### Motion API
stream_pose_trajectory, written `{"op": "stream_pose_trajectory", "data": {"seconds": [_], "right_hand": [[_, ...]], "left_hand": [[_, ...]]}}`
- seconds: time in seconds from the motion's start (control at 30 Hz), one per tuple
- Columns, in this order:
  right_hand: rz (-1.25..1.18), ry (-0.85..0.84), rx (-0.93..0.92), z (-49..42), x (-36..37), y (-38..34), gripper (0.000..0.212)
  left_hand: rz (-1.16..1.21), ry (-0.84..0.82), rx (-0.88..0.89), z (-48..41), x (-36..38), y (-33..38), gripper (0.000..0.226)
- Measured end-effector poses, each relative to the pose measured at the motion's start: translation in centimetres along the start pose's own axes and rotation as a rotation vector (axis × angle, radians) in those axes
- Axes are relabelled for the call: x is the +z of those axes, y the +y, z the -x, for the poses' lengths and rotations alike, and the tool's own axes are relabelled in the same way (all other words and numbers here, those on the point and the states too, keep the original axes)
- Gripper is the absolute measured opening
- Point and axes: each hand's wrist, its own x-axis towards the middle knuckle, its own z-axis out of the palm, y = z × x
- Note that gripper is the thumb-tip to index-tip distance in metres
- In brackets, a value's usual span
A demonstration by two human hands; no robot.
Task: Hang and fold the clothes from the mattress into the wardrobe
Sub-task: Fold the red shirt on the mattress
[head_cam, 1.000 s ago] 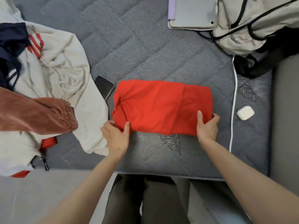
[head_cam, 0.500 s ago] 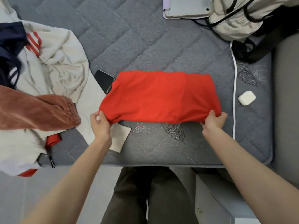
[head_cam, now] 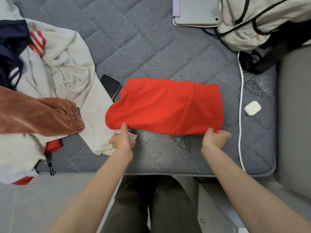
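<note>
A: Where are we with the red garment (head_cam: 166, 106)?
B: It lies folded into a wide band on the grey mattress (head_cam: 134, 47), towards the front edge, and we have it by its 2 near corners. Our left hand (head_cam: 122, 140) pinches the near left corner, thumb on top. Our right hand (head_cam: 214, 137) curls round the near right corner.
A: So another fold comes next, or a lift?
B: We judge it could be either. For both, we hold the 2 pinches level and the near edge taut, so the layers underneath do not slide apart.
A: Is anything in the way?
B: The phone (head_cam: 111, 85) lies right at the far left corner, and the cream garment (head_cam: 67, 68) sits just beside our left hand. We should take only red cloth in that pinch. Something pale shows under that hand, and we cannot tell what it is.
A: And on the right?
B: The white cable (head_cam: 241, 98) and the earbud case (head_cam: 252, 107) are near, but apart from the cloth. We move the edge straight away from us, not sideways, then press the crease flat
</note>
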Motion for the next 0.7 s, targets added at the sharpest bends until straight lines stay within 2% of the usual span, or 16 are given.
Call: {"op": "stream_pose_trajectory", "data": {"seconds": [0.2,0.3,0.4,0.47,0.53,0.6,0.7], "right_hand": [[0.254,-0.396,-0.836,2.1,4.1,-4.8,0.016],[0.496,-0.568,-1.157,1.3,8.0,-8.0,0.034],[0.839,-0.777,-1.189,-0.3,11.6,-11.1,0.06],[1.09,-0.898,-1.134,-1.5,13.5,-12.5,0.069],[1.254,-0.947,-1.121,-2.5,14.6,-13.3,0.074],[1.312,-1.015,-1.054,-2.9,14.9,-13.8,0.07],[1.358,-1.156,-0.999,-3.0,14.7,-13.8,0.051]], "left_hand": [[0.077,-0.358,-0.262,2.1,3.7,-2.3,0.056],[0.09,-0.471,-0.295,2.7,5.6,-3.2,0.045],[0.147,-0.428,-0.262,2.9,7.2,-4.1,0.052],[0.184,-0.407,-0.252,3.0,8.1,-4.5,0.057],[0.198,-0.412,-0.273,3.0,8.8,-4.8,0.051],[0.215,-0.427,-0.283,2.9,9.3,-5.1,0.043],[0.298,-0.375,-0.257,2.9,9.5,-5.6,0.021]]}}
